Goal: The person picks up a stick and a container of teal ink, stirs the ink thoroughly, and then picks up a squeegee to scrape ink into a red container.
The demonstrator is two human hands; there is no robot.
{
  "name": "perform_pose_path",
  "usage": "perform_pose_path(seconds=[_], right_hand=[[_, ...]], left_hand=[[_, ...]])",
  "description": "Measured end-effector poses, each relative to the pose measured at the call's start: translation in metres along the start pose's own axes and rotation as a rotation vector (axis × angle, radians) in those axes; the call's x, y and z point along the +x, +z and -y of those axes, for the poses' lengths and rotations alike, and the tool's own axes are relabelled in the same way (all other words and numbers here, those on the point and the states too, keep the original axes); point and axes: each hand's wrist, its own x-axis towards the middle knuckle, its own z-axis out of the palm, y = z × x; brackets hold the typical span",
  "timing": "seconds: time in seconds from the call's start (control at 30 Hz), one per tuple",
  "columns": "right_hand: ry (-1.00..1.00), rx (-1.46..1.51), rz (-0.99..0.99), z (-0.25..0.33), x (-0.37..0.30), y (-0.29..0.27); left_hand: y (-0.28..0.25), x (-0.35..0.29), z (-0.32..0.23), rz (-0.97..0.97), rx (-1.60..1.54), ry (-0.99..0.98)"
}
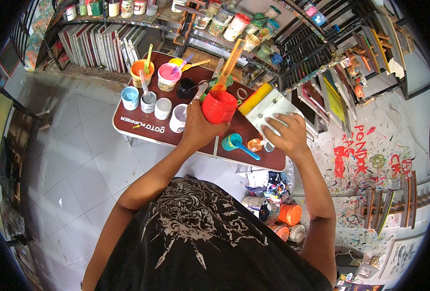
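Observation:
My left hand [200,123] is wrapped round a red paint tub [219,106], held tilted above the table. An orange translucent spatula [232,60] stands up out of the tub, its lower end coated in red. My right hand [287,133] grips a whitish flat squeegee [272,107] with a yellow blade edge, smeared orange-red, close beside the tub. Just below the right fingers sits a small orange cup [255,144]. Near it is a teal pot [230,141] with a blue spatula [247,150] lying across it.
The dark red folding table [142,116] carries several paint pots, among them an orange tub [142,72], a pink tub [169,76] and a light-blue pot [130,98]. Shelves of paint jars [236,26] and stacked frames [98,46] stand behind. Tubs [290,213] crowd the floor at right.

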Motion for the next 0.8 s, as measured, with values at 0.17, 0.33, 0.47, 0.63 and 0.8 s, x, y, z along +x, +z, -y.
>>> perform_pose_path(seconds=[0.17,0.33,0.47,0.63,0.8], right_hand=[[0.455,0.282,-0.194,-0.003,-0.029,0.006],[1.475,0.932,-0.836,0.038,-0.078,0.046],[1.770,1.376,-1.248,0.088,-0.130,0.066],[1.981,1.546,-1.629,0.124,-0.193,0.052],[1.926,1.503,-1.855,0.143,-0.263,0.037]], left_hand=[[0.003,0.005,0.018,-0.003,-0.125,0.063],[0.030,-0.007,0.070,0.088,-0.161,0.023],[0.067,-0.032,0.159,0.158,-0.203,-0.002],[0.104,-0.058,0.218,0.293,-0.211,-0.081],[0.137,-0.062,0.254,0.313,-0.137,-0.119]])
